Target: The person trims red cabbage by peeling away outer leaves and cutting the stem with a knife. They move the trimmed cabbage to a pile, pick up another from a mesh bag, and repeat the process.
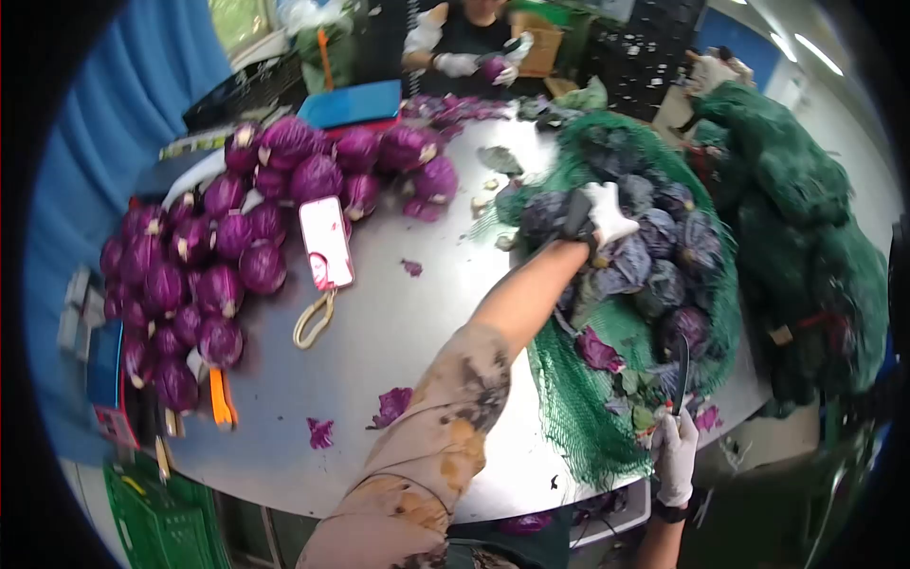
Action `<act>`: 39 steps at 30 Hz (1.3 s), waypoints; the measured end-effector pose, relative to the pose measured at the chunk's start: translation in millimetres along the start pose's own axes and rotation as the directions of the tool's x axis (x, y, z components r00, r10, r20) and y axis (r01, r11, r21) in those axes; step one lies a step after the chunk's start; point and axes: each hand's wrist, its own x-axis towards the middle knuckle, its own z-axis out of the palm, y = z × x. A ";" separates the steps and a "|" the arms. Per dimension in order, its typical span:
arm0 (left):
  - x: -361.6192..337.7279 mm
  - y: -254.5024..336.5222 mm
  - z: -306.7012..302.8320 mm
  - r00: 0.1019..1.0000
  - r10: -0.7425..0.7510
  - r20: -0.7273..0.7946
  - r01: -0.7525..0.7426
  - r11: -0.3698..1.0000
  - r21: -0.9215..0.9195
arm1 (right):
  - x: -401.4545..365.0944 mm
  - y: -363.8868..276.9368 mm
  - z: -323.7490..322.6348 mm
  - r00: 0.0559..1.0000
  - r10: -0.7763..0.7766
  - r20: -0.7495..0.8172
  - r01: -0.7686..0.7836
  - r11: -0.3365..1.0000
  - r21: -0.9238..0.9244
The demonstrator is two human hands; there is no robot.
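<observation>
My left hand (609,214), in a white glove, reaches across the table onto the dark purple cabbages in the mesh bag. Its fingers look spread, though they are slightly blurred. Right beside it is a purple cabbage (544,216) with dull outer leaves. More unpeeled cabbages (658,233) lie close together on the opened green mesh bag (607,446). At the bag's near right edge, my gloved right hand (675,457) is closed around the handle of a knife (682,375), blade pointing up and away. A cabbage (684,330) lies just behind the blade.
Peeled purple cabbages (220,289) are heaped on the left of the metal table (445,284). A phone (325,243) with a strap lies by them. Full green mesh sacks (791,228) stand at right. Opposite, a person (479,47) holds a cabbage (492,67).
</observation>
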 end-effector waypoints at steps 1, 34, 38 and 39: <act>13.9 -9.7 17.4 0.995 0.012 0.102 -0.016 0.999 0.039 | 5.8 4.8 2.2 1.000 0.022 0.005 -0.022 1.000 -0.023; -496.0 -90.6 -142.3 0.927 -0.362 0.094 0.276 0.495 -0.824 | -73.5 28.5 161.2 0.633 -0.348 0.692 0.555 0.827 -0.092; -479.9 -103.4 -145.7 0.994 -0.086 -0.066 0.050 0.901 -0.430 | -73.3 24.0 160.7 0.643 -0.322 0.695 0.546 0.829 -0.122; -475.1 -99.2 -146.2 0.992 -0.093 -0.080 0.051 0.908 -0.416 | -73.9 21.9 161.7 0.643 -0.326 0.693 0.550 0.827 -0.121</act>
